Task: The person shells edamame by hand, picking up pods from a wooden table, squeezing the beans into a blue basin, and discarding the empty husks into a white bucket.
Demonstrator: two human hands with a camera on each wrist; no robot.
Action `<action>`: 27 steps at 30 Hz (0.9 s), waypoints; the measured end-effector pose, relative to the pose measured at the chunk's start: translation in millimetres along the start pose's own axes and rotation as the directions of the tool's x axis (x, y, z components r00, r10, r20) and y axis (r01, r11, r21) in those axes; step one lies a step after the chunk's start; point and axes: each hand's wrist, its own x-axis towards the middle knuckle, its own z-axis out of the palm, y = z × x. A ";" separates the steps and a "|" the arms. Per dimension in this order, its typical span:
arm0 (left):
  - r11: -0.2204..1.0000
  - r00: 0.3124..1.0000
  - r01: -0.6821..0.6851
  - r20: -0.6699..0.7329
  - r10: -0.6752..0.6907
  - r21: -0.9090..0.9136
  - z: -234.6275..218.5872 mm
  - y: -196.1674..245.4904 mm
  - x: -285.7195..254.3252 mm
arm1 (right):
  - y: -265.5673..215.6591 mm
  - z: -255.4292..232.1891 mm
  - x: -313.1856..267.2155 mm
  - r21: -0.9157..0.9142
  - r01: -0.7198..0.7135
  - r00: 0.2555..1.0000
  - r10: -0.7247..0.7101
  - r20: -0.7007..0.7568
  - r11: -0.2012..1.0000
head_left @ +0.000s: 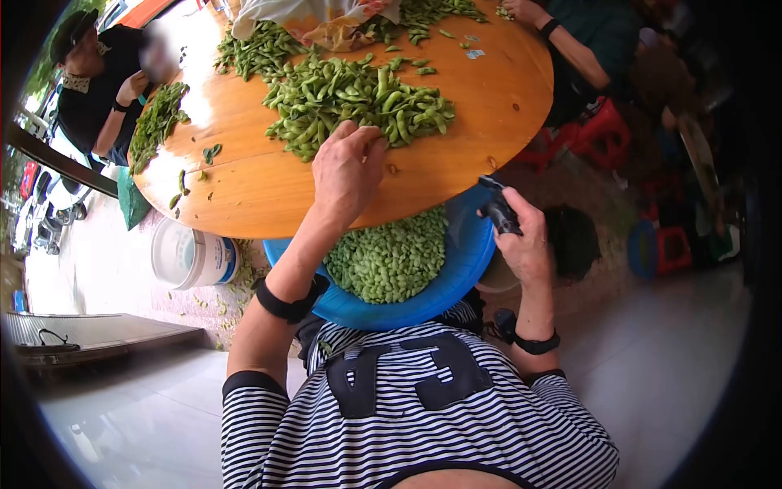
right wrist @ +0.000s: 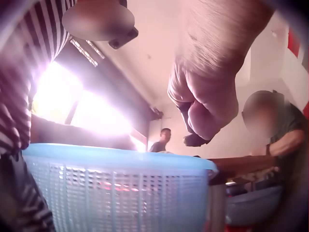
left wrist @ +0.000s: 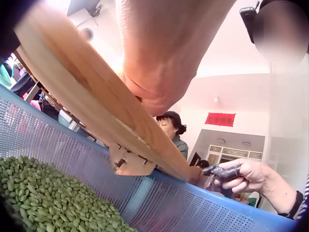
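Note:
My left hand (head_left: 350, 171) reaches over the table edge to the near side of a heap of green soybean pods (head_left: 350, 94), its fingers bent down at the pods. Its fingertips are hidden, so I cannot tell whether they pinch a pod. My right hand (head_left: 525, 240) grips a small black tool (head_left: 501, 213) beside the basin's right rim; the tool also shows in the left wrist view (left wrist: 227, 172). Below the table edge, a blue perforated plastic basket (head_left: 456, 281) holds many shelled green beans (head_left: 387, 261).
The round wooden table (head_left: 489, 106) overhangs the basket. More pods (head_left: 257, 53) and a patterned cloth (head_left: 326, 20) lie farther back, with leafy pods (head_left: 159, 122) at left. A white bucket (head_left: 183, 257) stands on the floor. Other people sit around the table; red stools (head_left: 603, 134) are at right.

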 end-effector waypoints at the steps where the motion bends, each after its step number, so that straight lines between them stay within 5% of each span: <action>1: 1.000 1.000 0.000 0.005 0.000 -0.005 -1.9 2.1 -4.6 | -0.7 7.5 2.0 0.038 0.043 0.999 -0.044 0.025 0.998; 3: 0.870 0.990 0.132 0.108 -0.091 -0.476 -7.1 9.2 -17.5 | -10.9 24.3 4.4 0.228 -0.086 0.995 0.070 0.075 0.970; 4: 0.761 0.873 0.458 0.396 -0.286 -0.460 -21.4 22.9 -23.6 | -13.8 28.2 5.9 0.268 -0.121 0.986 0.086 0.140 0.956; 5: 0.759 0.871 0.460 0.399 -0.286 -0.461 -28.5 29.9 -29.5 | -17.3 32.4 7.0 0.305 -0.158 0.974 0.097 0.206 0.939; 7: 0.404 0.727 0.679 0.638 -0.252 -0.614 -36.3 37.2 -40.1 | -22.7 41.9 5.8 0.379 -0.183 0.974 0.115 0.196 0.907; 8: 0.386 0.722 0.685 0.646 -0.249 -0.617 -35.4 38.3 -44.2 | -20.2 43.9 5.2 0.420 -0.190 0.967 0.095 0.237 0.887; 12: 0.357 0.728 0.684 0.627 -0.277 -0.636 -31.8 40.7 -54.0 | -21.4 46.0 -0.2 0.442 -0.222 0.953 0.098 0.287 0.869; 17: 0.626 0.838 0.512 0.503 -0.212 -0.589 -19.5 37.5 -62.2 | -16.8 43.9 -4.5 0.403 -0.245 0.950 0.134 0.284 0.882; 23: 0.722 0.901 0.401 0.384 -0.201 -0.564 -15.0 39.8 -64.1 | -11.3 41.3 -6.8 0.452 -0.244 0.942 0.097 0.322 0.858; 24: 0.721 0.901 0.401 0.386 -0.199 -0.565 -15.5 40.6 -64.3 | -8.1 41.8 -5.8 0.458 -0.199 0.950 0.056 0.308 0.867; 26: 0.574 0.785 0.601 0.547 -0.291 -0.557 -18.9 39.5 -65.7 | -2.0 41.6 -4.0 0.462 -0.156 0.956 0.015 0.294 0.873; 27: 0.573 0.784 0.602 0.549 -0.290 -0.557 -21.3 36.3 -64.5 | 1.4 39.4 -3.4 0.642 -0.280 0.918 0.003 0.396 0.714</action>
